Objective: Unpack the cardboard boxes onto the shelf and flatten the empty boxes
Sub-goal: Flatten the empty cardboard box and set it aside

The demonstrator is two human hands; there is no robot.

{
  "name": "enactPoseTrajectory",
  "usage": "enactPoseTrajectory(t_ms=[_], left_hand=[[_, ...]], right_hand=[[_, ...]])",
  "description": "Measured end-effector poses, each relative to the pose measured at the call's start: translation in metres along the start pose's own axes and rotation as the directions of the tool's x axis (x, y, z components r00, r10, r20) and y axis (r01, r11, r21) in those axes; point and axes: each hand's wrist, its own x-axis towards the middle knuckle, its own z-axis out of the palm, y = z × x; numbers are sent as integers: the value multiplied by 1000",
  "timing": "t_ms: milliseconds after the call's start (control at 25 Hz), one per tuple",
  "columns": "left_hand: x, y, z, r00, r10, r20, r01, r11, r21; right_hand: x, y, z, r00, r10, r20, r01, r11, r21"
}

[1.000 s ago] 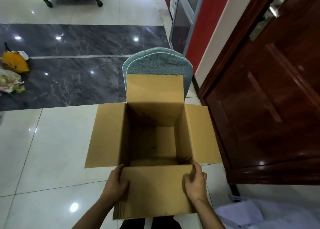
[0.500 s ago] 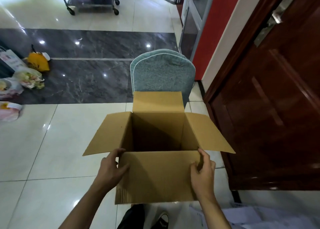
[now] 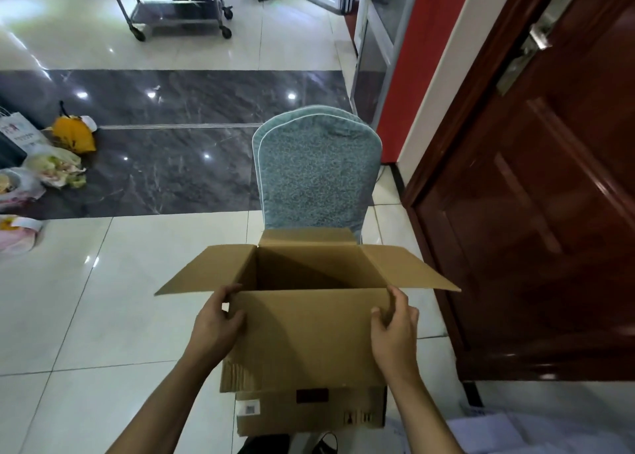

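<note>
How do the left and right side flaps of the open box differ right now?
The left flap has the left hand gripping the box corner at its base; the right flap has the right hand at its base. The left flap spreads toward bare floor tiles, the right flap toward the wooden door. Both are plain brown cardboard, folded outward.

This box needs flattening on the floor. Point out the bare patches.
White tiles left of the box, up to the dark strip, lie bare. Crowded: bags far left, chair behind, door right, papers bottom right.
</note>
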Motion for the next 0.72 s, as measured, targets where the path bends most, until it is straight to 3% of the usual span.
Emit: enactPoseTrajectory(t_ms=[200, 440, 600, 680, 720], left_hand=[[29, 7, -2, 984, -179, -10, 162, 908, -385], [48, 11, -6, 947, -314, 71, 287, 727, -624], [52, 11, -11, 932, -309, 191, 330, 499, -801], [54, 8, -11, 930, -288, 229, 344, 461, -818], [55, 8, -10, 934, -265, 241, 345, 482, -806]], right_hand=[[55, -15, -19, 992, 126, 21, -128, 989, 80], [77, -9, -19, 962, 272, -23, -245, 897, 367], [70, -16, -12, 931, 355, 80, -296, 613, 732], [68, -22, -10, 948, 290, 133, -263, 473, 841], [69, -24, -8, 959, 242, 145, -247, 476, 844]])
